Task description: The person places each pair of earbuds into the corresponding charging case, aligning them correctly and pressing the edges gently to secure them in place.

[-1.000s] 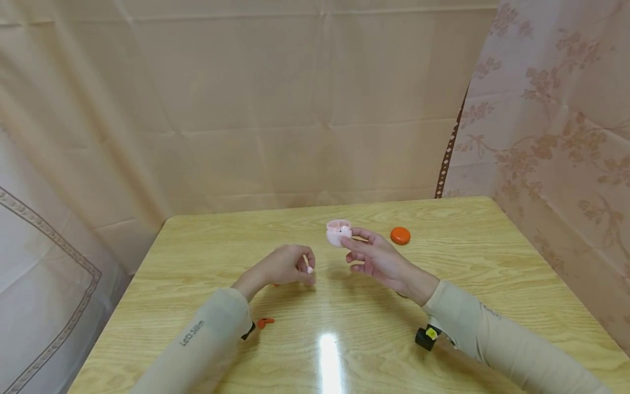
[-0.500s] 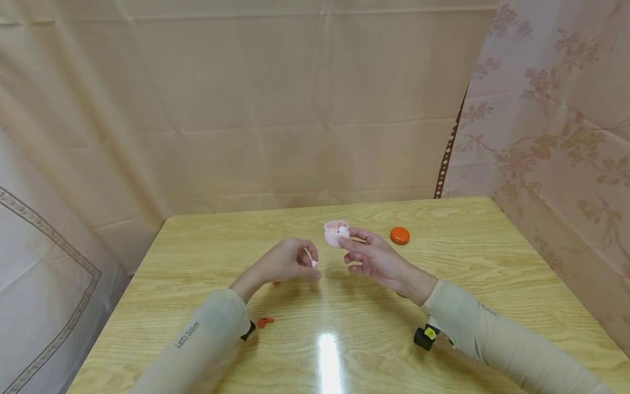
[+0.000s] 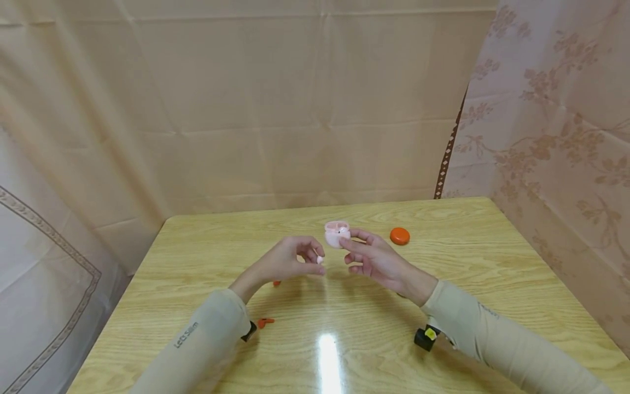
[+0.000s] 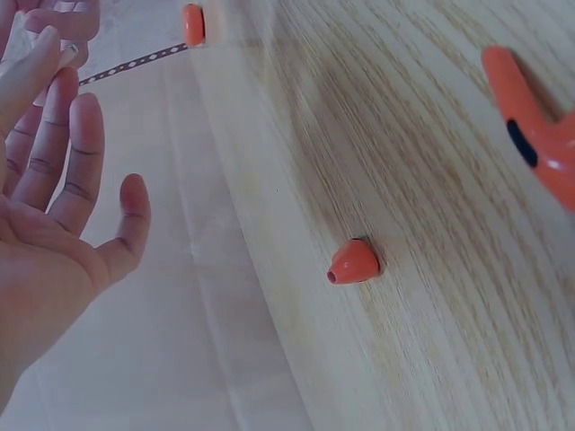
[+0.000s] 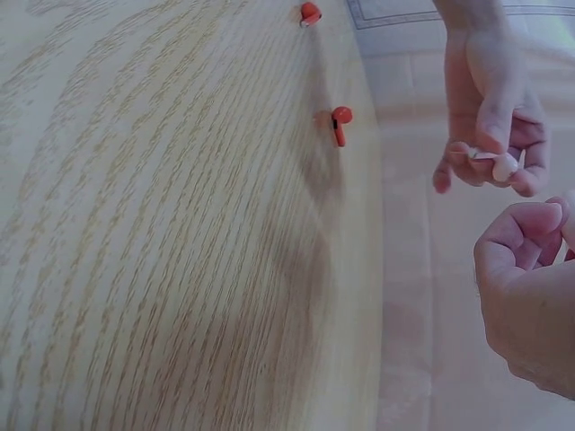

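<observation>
My right hand (image 3: 376,260) holds a pale pink earbud case (image 3: 334,239) above the table, its lid up. One earbud (image 3: 343,231) shows inside the case at its right side. Just left of the case, my left hand (image 3: 287,257) pinches a pale pink earbud (image 3: 320,260) between thumb and fingers. In the right wrist view that earbud (image 5: 505,166) lies across the fingertips, apart from the case, which is mostly cut off at the frame edge. The left wrist view shows my left hand (image 4: 54,206) with its other fingers spread.
Two orange earbuds lie on the wooden table (image 3: 374,350): one earbud (image 3: 266,323) near my left wrist, another earbud (image 3: 276,283) under my left forearm. A round orange case (image 3: 400,236) sits behind my right hand. Curtains hang behind the table.
My left hand has risen and moved right with the pink earbud, closer to the case, and the earbud has turned. My right hand and the case have shifted slightly left.
</observation>
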`<state>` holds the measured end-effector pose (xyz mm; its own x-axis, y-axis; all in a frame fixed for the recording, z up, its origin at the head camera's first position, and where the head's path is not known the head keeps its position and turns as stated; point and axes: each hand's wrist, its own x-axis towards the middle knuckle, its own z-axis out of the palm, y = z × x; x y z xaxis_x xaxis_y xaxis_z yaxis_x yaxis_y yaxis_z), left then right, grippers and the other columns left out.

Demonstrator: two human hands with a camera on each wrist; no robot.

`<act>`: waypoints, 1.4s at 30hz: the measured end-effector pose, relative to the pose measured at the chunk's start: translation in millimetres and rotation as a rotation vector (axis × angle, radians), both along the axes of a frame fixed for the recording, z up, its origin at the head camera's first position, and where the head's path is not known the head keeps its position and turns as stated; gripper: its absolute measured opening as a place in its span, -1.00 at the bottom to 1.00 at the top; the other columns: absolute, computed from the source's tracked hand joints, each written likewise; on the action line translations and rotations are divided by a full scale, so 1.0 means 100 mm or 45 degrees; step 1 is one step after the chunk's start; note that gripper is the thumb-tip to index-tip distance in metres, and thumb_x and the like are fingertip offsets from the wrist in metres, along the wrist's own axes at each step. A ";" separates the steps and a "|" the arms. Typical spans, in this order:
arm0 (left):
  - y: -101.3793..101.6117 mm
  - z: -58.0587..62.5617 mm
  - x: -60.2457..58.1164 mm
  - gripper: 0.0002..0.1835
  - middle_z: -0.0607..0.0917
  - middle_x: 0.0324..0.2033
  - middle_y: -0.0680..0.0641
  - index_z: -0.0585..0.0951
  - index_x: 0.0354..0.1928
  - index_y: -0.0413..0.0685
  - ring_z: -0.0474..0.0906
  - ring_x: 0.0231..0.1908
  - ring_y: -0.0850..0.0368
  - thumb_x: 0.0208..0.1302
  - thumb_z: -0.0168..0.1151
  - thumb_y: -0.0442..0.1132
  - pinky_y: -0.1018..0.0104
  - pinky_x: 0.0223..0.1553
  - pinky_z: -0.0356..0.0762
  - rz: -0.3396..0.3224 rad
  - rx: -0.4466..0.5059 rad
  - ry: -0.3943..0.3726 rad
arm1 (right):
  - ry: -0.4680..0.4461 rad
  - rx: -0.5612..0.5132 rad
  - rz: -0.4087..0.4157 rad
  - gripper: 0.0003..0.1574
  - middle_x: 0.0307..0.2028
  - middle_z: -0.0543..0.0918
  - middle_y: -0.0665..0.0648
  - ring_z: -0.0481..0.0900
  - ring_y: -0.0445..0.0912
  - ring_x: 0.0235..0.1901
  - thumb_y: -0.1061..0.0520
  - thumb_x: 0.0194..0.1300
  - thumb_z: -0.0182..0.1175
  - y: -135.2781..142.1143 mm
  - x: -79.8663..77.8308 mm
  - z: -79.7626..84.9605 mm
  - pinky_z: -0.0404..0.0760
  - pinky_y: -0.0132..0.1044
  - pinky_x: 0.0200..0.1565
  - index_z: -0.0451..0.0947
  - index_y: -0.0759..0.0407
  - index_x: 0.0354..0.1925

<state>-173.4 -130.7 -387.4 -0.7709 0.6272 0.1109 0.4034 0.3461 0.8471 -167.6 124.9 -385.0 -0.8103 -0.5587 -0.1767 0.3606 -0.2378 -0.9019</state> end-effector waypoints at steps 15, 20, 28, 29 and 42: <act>-0.02 0.04 0.02 -0.75 0.74 -0.37 0.07 0.71 -0.10 -0.02 0.67 -0.27 0.11 0.22 0.51 -0.15 0.18 -0.22 0.64 0.128 0.029 0.033 | 0.004 0.006 0.019 -0.58 -0.21 0.59 0.00 0.57 -0.19 -0.38 0.03 0.54 0.16 -0.02 -0.01 -0.02 0.55 -0.35 -0.29 0.36 0.12 0.24; -0.03 0.04 0.02 -0.76 0.75 -0.34 0.09 0.72 -0.08 0.04 0.68 -0.24 0.11 0.25 0.49 -0.13 0.16 -0.20 0.62 0.159 0.039 0.022 | -0.002 0.001 0.016 -0.57 -0.22 0.60 0.00 0.57 -0.19 -0.39 0.03 0.53 0.17 -0.02 -0.01 -0.02 0.55 -0.35 -0.29 0.36 0.13 0.23; -0.04 0.06 0.03 -0.76 0.76 -0.32 0.08 0.72 -0.06 0.04 0.69 -0.21 0.10 0.27 0.47 -0.12 0.15 -0.18 0.61 0.156 0.065 0.015 | -0.007 0.008 0.021 -0.52 -0.22 0.59 0.02 0.57 -0.18 -0.38 0.02 0.52 0.18 -0.02 -0.02 -0.04 0.57 -0.34 -0.26 0.34 0.15 0.27; -0.04 0.07 0.03 -0.76 0.76 -0.32 0.08 0.72 -0.06 0.03 0.69 -0.20 0.10 0.27 0.47 -0.13 0.13 -0.17 0.61 0.157 0.070 0.019 | -0.007 0.009 0.023 -0.51 -0.22 0.59 0.03 0.58 -0.18 -0.38 0.01 0.52 0.18 -0.01 -0.02 -0.04 0.57 -0.33 -0.26 0.34 0.15 0.27; 0.00 0.21 0.04 -0.78 0.76 -0.33 0.05 0.71 -0.05 -0.06 0.69 -0.22 0.06 0.30 0.44 -0.20 -0.03 -0.12 0.61 0.270 0.242 0.150 | -0.002 0.009 0.024 -0.52 -0.23 0.60 0.01 0.58 -0.17 -0.37 0.02 0.52 0.18 0.00 -0.01 -0.04 0.58 -0.33 -0.24 0.36 0.15 0.27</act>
<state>-169.6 -130.7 -366.6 -0.8574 0.4130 0.3071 0.4383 0.2733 0.8563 -168.7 125.0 -389.1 -0.7996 -0.5723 -0.1820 0.3663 -0.2248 -0.9029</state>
